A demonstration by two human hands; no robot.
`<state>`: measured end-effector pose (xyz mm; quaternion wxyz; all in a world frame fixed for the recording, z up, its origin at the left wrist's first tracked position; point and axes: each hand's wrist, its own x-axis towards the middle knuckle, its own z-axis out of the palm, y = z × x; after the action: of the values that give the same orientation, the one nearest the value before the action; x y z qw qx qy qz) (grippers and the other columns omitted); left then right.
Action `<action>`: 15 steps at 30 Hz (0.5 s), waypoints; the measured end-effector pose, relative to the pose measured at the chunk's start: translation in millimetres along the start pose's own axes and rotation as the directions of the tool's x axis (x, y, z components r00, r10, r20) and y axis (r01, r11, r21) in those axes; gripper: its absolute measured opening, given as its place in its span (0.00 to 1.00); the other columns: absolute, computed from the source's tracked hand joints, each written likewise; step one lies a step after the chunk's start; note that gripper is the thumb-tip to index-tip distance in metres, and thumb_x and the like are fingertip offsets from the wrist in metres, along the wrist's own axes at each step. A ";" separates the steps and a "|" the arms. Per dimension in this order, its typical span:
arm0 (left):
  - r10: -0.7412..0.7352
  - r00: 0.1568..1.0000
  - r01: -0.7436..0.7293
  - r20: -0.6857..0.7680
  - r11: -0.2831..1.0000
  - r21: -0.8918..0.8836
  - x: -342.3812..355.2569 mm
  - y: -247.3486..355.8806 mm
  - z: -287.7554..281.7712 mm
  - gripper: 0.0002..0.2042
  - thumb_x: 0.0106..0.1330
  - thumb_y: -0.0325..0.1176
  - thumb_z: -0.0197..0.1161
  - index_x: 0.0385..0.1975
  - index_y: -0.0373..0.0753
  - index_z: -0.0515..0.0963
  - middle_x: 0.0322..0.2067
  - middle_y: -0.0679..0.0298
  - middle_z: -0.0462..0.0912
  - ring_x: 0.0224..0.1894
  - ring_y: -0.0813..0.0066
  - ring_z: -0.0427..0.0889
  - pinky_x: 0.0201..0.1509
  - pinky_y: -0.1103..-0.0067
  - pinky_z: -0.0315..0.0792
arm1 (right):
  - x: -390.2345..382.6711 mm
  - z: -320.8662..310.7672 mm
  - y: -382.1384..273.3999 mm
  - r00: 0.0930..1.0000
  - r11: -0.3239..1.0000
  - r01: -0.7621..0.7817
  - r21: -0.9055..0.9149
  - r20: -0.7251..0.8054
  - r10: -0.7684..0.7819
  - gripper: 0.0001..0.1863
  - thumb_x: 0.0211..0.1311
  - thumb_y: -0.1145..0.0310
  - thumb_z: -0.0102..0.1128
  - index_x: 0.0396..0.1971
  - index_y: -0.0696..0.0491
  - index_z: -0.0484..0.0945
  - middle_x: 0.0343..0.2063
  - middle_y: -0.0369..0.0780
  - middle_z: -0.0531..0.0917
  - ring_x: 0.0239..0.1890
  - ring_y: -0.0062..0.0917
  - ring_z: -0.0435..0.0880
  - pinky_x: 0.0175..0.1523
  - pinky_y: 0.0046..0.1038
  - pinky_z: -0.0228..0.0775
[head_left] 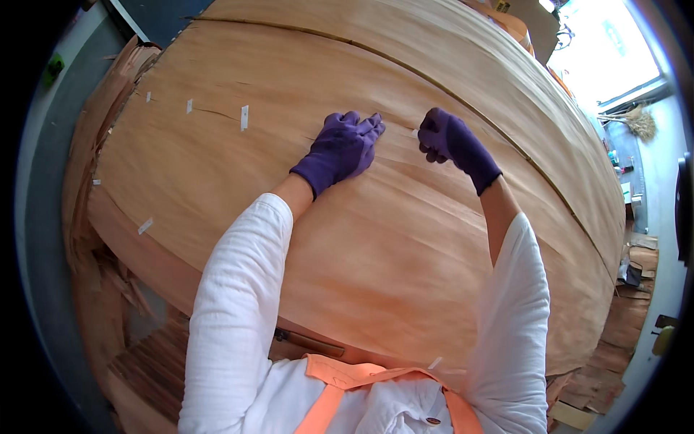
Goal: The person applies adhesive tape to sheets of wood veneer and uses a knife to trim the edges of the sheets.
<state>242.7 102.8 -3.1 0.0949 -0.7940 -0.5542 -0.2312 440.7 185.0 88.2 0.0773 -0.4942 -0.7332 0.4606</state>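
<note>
A large sheet of pale-brown wood veneer (376, 246) lies under both hands, with small white tape pieces (244, 118) on its left part and short thin cracks. My left hand (338, 150) in a purple glove rests on the veneer, fingers slightly apart, beside a crack. Just to its right my right hand (452, 145), also gloved, is curled, pinching a small white piece (415, 134), apparently tape, mostly hidden by the fingers.
A long thin strip (350, 42) crosses the sheet beyond my hands. Torn veneer scraps (123, 282) hang at the left and lie stacked at the lower right (622, 325). A straw broom (636, 121) and a bright opening (603, 43) are at the upper right.
</note>
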 end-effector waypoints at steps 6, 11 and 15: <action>-0.032 0.999 0.032 0.028 0.999 -0.012 1.5 2.7 -0.4 0.18 0.55 0.30 0.53 0.47 0.43 0.75 0.53 0.67 0.74 0.44 0.70 0.73 0.47 0.70 0.64 | -22.6 36.7 12.0 0.996 0.996 -0.082 0.044 -0.039 0.084 0.12 0.57 0.63 0.56 0.29 0.57 0.70 0.18 0.38 0.78 0.14 0.18 0.75 0.18 0.20 0.64; -0.036 0.998 0.037 0.044 0.999 -0.031 1.4 2.3 -2.2 0.18 0.55 0.31 0.53 0.48 0.43 0.75 0.54 0.66 0.73 0.45 0.69 0.73 0.49 0.69 0.64 | -18.2 42.4 14.3 0.989 0.975 -0.123 -0.184 -0.102 0.105 0.12 0.55 0.64 0.56 0.27 0.59 0.69 0.17 0.41 0.79 0.13 0.22 0.77 0.19 0.24 0.68; -0.031 0.998 0.032 0.051 0.999 -0.037 -0.3 0.6 -2.0 0.19 0.55 0.32 0.54 0.49 0.44 0.74 0.55 0.65 0.72 0.46 0.67 0.73 0.51 0.68 0.63 | -15.8 41.5 11.2 0.982 0.959 -0.181 -0.216 -0.091 0.165 0.12 0.53 0.64 0.54 0.25 0.59 0.71 0.13 0.41 0.78 0.14 0.27 0.78 0.23 0.26 0.70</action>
<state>242.7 101.5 -1.5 0.0622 -0.7924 -0.5644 -0.2229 432.3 148.5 61.8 0.0069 -0.5782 -0.7311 0.3621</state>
